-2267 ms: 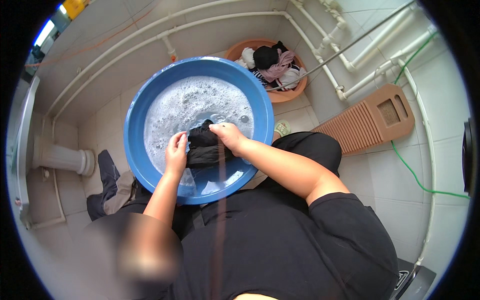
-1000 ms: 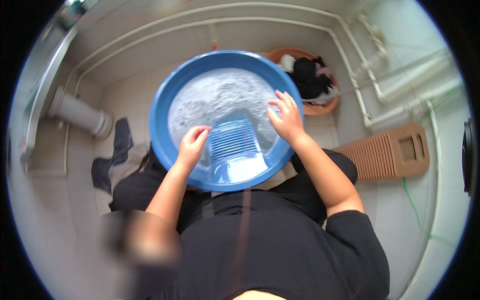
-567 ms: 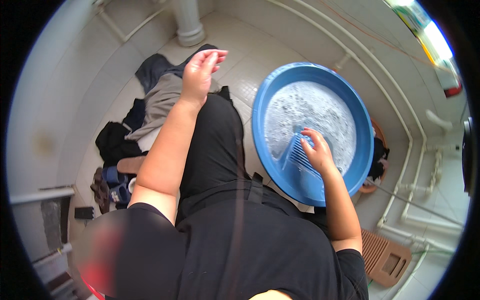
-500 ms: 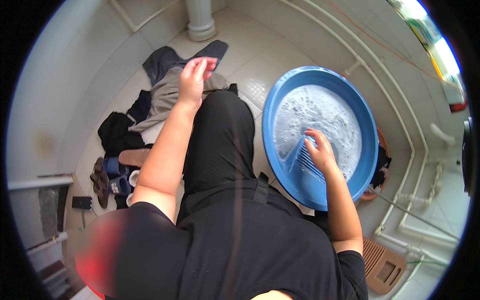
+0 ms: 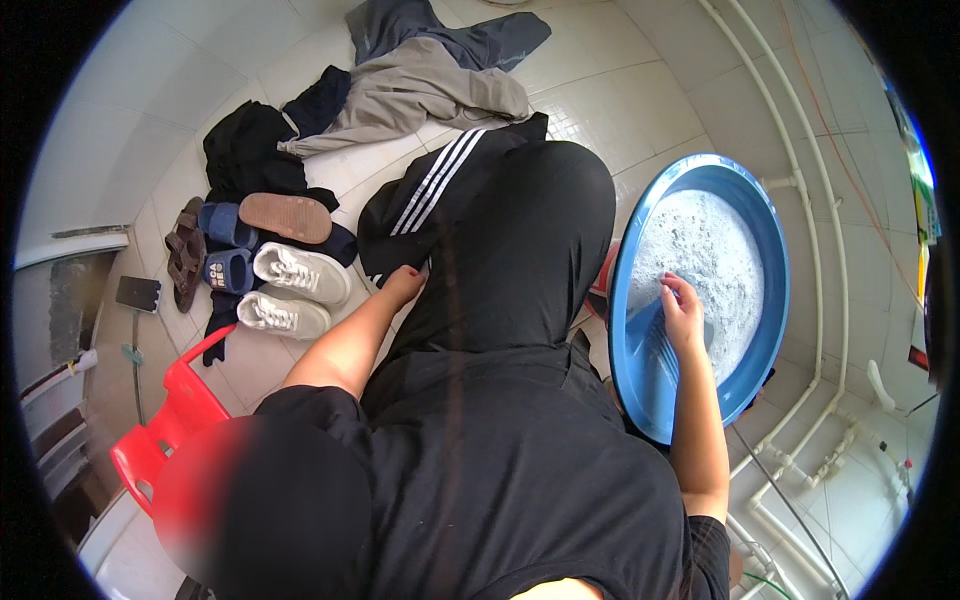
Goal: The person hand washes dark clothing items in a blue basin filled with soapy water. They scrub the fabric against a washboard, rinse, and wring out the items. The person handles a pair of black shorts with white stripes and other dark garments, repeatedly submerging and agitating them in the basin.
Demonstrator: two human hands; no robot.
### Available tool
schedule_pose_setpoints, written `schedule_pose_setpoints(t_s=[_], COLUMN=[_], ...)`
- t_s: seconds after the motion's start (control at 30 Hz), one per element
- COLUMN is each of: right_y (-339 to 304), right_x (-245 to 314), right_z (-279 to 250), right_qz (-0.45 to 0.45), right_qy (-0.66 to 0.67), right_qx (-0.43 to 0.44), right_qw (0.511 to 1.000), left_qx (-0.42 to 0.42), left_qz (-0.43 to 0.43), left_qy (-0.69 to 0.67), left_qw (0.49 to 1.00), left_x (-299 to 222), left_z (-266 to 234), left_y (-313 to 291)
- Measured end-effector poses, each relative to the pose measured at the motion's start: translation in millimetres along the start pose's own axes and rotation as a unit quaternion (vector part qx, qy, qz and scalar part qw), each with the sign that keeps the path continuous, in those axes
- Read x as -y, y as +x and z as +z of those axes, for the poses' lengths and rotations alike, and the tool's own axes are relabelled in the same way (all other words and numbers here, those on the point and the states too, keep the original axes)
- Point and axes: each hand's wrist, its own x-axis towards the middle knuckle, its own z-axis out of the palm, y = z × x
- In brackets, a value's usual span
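My left hand (image 5: pixel 404 287) reaches down beside my left knee, at the near edge of a black garment with white stripes (image 5: pixel 435 182) on the floor. Its fingers are partly hidden, so whether they grip the cloth does not show. On the right, my right hand (image 5: pixel 683 318) is over a blue basin (image 5: pixel 628 395), its fingers slightly apart and holding nothing visible. A blue ridged washboard (image 5: pixel 650 345) slants down into the basin beside that hand. Thick whitish suds (image 5: pixel 715 235) cover the water; anything beneath them is hidden.
Beyond the striped garment lie grey-beige trousers (image 5: pixel 400 95), a dark grey garment (image 5: pixel 455 35) and black clothing (image 5: pixel 245 150). White sneakers (image 5: pixel 300 275), blue slippers (image 5: pixel 228 270) and brown sandals (image 5: pixel 184 255) are at left, near a red plastic chair (image 5: pixel 185 400). White pipes (image 5: pixel 835 290) run along the right wall.
My left hand has come down from its raised place to the striped garment. My right hand stays by the washboard. The view has shifted, bringing the shoes and red chair further into sight.
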Motion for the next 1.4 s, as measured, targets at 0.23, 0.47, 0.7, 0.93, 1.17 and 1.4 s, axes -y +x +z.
schedule_pose_setpoints(t_s=[0.23,0.47,0.7,0.93,1.17,1.4], right_y=[10.4,4.1,-2.2,-2.7,-11.6,-17.7], right_x=[10.9,14.4,14.5,14.0,15.4,9.6], right_z=[1.3,7.9,10.1,14.9,15.8,13.7], right_qz=[-0.017,0.003,-0.024,-0.045,-0.054,-0.066], right_qy=[0.03,0.003,-0.022,-0.07,-0.08,0.026], right_qx=[0.007,0.007,0.014,0.014,0.015,0.001], right_qw=[0.999,1.0,0.999,0.996,0.995,0.997], left_qx=[-0.228,-0.241,-0.094,-0.077,0.104,0.059], left_qz=[0.015,0.105,0.041,0.019,-0.091,0.071], left_qy=[0.008,0.029,-0.013,-0.064,-0.193,-0.653], left_qw=[0.974,0.964,0.995,0.995,0.971,0.752], left_x=[-32.3,-82.9,-97.5,-93.2,-55.5,-214.3], left_z=[-37.9,-68.2,-54.5,-29.9,-23.7,-148.0], left_y=[4.5,45.1,69.4,35.6,85.9,1.9])
